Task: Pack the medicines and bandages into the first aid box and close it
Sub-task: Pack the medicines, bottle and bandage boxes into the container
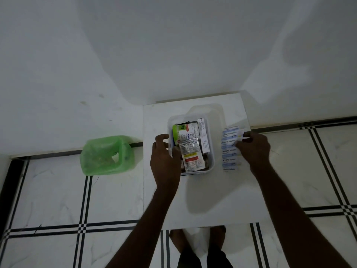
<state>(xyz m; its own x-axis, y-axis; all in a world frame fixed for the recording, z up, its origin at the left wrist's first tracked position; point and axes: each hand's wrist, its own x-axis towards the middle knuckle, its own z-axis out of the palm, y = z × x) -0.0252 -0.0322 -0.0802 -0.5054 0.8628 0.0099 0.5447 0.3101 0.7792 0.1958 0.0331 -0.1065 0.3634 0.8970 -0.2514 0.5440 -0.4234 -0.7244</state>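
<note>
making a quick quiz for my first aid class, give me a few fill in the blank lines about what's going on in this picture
1. The strip of bandages lies on the table, to the ____ of the box.
2. The right hand touches the ____.
3. The left hand rests on the box's ____ side.
4. The bag on the floor is ____ in colour.

Missing words: right; bandages; left; green
</note>
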